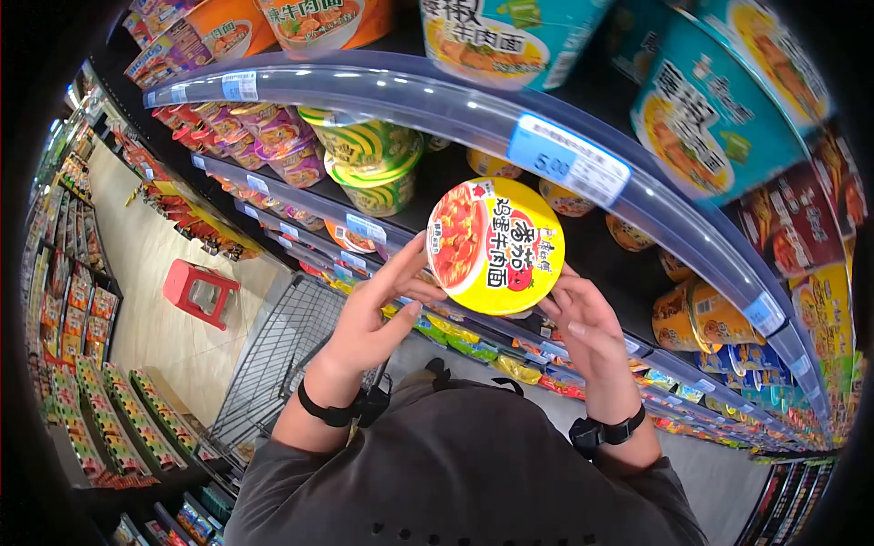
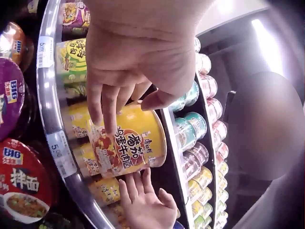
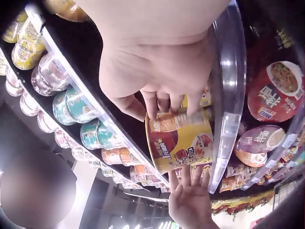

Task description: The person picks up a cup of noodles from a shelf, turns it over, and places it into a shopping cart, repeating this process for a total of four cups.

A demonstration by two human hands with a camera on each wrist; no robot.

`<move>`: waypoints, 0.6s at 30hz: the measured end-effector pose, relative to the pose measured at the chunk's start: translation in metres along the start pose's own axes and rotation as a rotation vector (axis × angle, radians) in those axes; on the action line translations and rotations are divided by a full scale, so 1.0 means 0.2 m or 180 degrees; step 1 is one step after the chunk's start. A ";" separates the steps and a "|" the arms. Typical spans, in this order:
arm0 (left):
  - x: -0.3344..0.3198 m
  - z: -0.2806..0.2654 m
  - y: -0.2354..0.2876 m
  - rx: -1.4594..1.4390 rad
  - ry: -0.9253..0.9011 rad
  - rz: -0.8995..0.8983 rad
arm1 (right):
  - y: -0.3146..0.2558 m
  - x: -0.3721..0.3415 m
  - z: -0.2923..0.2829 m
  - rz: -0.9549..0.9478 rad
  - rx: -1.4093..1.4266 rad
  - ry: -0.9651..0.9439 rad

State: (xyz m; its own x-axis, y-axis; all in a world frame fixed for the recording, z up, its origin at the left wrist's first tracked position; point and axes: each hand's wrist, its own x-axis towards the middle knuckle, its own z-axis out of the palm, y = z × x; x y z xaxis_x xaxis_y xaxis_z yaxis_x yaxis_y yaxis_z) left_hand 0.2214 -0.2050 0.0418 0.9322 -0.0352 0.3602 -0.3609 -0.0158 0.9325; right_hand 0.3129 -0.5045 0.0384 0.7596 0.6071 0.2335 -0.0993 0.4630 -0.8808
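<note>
A tub of instant noodles (image 1: 510, 264) with a yellow lid is held up between my two hands in the head view, in front of the shelf. Its lid, printed with a bowl of red noodles and a tomato, faces me. The left hand (image 1: 364, 314) lays extended fingers along the tub's left side, its thumb off the lid. On the opposite side, the right hand (image 1: 590, 328) supports the tub with its fingertips, palm facing inward. Both wrist views show the noodle tub (image 2: 128, 143) (image 3: 178, 143) bridging the two hands' fingers.
Clear shelf rails with price tags (image 1: 569, 159) curve close above the tub. Teal noodle tubs (image 1: 715, 123) stand on the upper shelf, green-and-white tubs (image 1: 373, 173) below left. A wire shopping cart (image 1: 282, 350) is at my left, with a red stool (image 1: 200, 291) beyond on the floor.
</note>
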 end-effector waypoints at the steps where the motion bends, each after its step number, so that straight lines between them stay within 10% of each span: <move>1: -0.04 0.03 0.01 0.0008 -0.0077 0.0057 | -0.01 -0.05 -0.03 0.0041 0.0066 -0.0125; 18: -1.00 0.69 0.15 0.0679 0.0180 -0.0858 | 0.03 -0.96 -0.23 0.1391 0.0187 -0.1054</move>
State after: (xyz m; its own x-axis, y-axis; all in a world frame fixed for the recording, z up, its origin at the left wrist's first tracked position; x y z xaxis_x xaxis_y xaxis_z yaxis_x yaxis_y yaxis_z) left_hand 0.0197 -0.3360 -0.0059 0.9926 0.0541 0.1084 -0.0936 -0.2257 0.9697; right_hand 0.1960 -0.6472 -0.0313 0.3976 0.9173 -0.0231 -0.4030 0.1519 -0.9025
